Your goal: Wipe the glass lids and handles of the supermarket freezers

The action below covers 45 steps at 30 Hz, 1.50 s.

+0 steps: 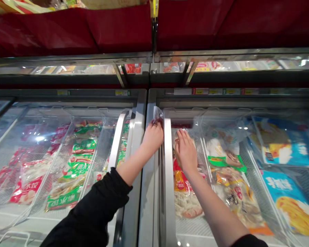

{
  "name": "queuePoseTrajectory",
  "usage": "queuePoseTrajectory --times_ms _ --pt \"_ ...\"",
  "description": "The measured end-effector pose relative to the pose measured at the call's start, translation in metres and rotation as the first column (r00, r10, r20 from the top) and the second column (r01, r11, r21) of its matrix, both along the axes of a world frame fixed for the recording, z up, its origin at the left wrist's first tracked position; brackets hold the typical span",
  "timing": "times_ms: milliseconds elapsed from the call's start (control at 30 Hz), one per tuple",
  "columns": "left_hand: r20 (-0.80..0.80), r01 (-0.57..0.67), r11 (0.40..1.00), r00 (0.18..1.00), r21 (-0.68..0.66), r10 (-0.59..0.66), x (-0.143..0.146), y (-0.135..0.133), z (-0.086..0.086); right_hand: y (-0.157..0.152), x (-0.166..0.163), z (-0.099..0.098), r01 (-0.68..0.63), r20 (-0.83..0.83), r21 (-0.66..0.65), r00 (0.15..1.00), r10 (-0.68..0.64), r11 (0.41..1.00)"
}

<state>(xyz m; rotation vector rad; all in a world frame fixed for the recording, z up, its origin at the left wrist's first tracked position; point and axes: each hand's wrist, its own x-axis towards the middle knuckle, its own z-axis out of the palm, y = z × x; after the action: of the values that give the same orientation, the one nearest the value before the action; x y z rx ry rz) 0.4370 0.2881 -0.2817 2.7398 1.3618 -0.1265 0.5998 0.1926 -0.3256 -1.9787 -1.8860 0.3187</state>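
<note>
Left hand (pixel 152 136) at the freezer frame (pixel 158 192), fingers pinching a clear wrapper (pixel 157 113). Right hand (pixel 185 151) just beside, fingers pressed together, flat on a packet (pixel 183 192) lying lengthwise toward the wearer.

- The right freezer (pixel 167 192) stands open along its left edge, and the right hand (pixel 185 151) reaches in through that gap.
- Frozen packets (pixel 185 192) fill the bin beneath it.
- The slid-back glass lid (pixel 273 137) covers the rest.
- The left freezer lid (pixel 54 144) is closed.
- The left hand (pixel 153 135) rests on the frame between the freezers.
</note>
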Motion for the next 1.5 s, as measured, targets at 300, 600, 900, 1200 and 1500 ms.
queuePoseTrajectory --times_ms 300,600,900,1200,1500 --pt "0.09 0.01 0.999 0.996 -0.041 -0.006 0.014 0.133 -0.03 0.002 -0.003 0.006 0.021 0.024 -0.034 1.0 -0.02 0.999" --pt "0.226 0.024 0.994 0.974 -0.106 0.0 -0.023 -0.014 -0.013 0.006 0.004 -0.005 0.026 -0.044 -0.029 0.999 -0.027 0.999" --pt "0.145 0.046 0.992 0.989 -0.116 -0.028 -0.069 -0.269 0.032 -0.028 0.017 -0.021 -0.096 -0.14 -0.049 0.986 0.088 0.994" --pt "0.219 -0.113 0.983 0.965 -0.144 0.143 -0.089 -0.468 0.05 -0.214 -0.005 0.036 -0.17 -0.217 -0.139 0.967 0.137 0.976" --pt "0.174 -0.177 0.944 0.957 -0.278 0.231 0.046 -0.52 0.041 -0.343 0.004 0.071 -0.088 -0.456 -0.246 0.889 -0.035 0.965"
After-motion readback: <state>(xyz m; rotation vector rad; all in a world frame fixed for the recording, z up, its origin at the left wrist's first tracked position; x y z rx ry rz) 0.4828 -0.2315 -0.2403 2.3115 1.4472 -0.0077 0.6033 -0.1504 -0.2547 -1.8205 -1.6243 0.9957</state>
